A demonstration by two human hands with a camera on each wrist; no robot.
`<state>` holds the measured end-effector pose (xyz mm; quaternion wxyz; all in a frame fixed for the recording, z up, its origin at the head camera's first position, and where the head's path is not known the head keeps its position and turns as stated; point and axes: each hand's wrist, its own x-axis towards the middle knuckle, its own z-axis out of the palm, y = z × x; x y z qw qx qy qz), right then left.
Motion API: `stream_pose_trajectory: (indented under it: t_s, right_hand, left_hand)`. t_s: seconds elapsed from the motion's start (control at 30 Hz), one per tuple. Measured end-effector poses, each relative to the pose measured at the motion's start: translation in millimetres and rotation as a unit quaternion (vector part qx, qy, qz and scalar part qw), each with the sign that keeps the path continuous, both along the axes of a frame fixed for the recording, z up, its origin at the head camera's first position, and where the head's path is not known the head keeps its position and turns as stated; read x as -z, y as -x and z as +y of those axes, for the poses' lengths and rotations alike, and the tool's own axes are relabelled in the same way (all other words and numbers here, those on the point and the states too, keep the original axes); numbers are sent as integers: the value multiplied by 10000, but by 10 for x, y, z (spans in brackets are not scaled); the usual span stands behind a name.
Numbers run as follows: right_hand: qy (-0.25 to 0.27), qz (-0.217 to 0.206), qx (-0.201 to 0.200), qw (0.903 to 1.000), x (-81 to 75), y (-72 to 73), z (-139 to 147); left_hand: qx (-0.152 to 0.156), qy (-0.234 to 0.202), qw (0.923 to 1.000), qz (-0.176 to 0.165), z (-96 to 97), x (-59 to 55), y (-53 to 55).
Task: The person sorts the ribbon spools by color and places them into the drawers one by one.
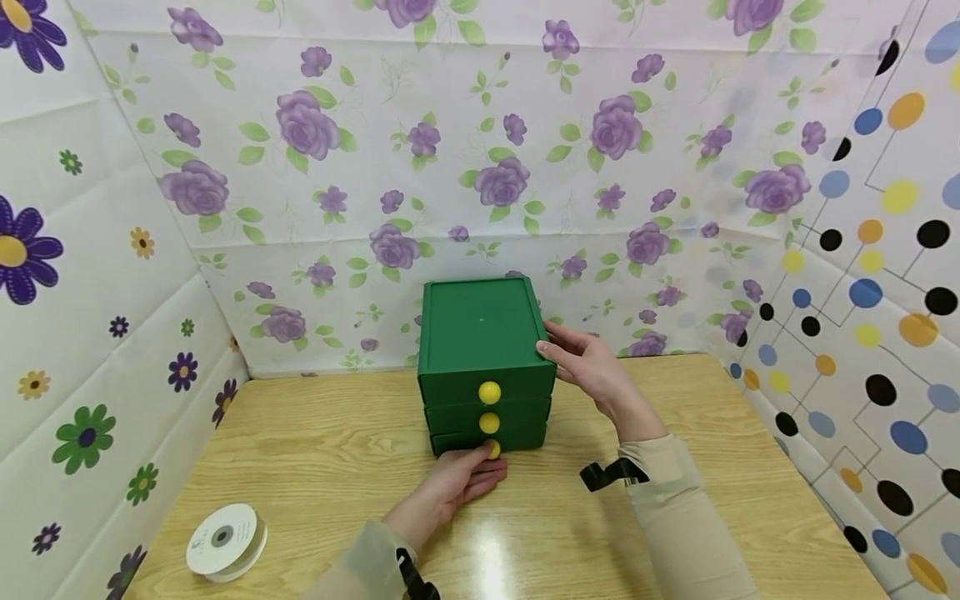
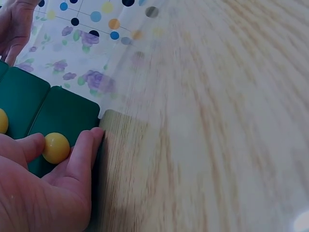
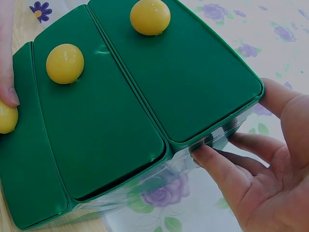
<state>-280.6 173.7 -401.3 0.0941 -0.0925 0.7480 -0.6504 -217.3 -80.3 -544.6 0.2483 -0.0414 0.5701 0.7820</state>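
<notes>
A green box of three stacked drawers (image 1: 483,325) stands on the wooden table, each drawer front bearing a round yellow knob. My left hand (image 1: 457,483) pinches the lowest knob (image 2: 56,148) between thumb and fingers, palm side up under it. At the box's upper right edge, my right hand (image 1: 592,371) rests with its fingers spread against the side. In the right wrist view its fingertips touch the shiny side wall near the top drawer (image 3: 193,77). The middle knob (image 3: 65,64) and the top knob (image 3: 150,17) are untouched.
A white ribbon spool (image 1: 225,537) lies on the table (image 1: 322,450) at the front left. Flowered sheets (image 1: 450,150) hang behind and to the left, and a dotted sheet (image 1: 862,333) hangs on the right. The box stands near the table's back edge.
</notes>
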Motion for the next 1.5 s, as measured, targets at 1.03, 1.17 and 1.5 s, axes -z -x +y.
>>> stream_pose_trajectory:
  t_s: [1.03,1.17,1.5]
  right_hand:
    - [-78,-17,31,10000,12,8,17]
    - [-50,-62,9,10000,18,9,14]
    - [-51,-48,-7,10000,5,-1,11]
  left_hand:
    - [632,615,9960,-105,-81,-55,-177]
    - [763,738,9943,-120,-93,-78,-235]
    - [1073,997,9891,-135,-117,-135,-385]
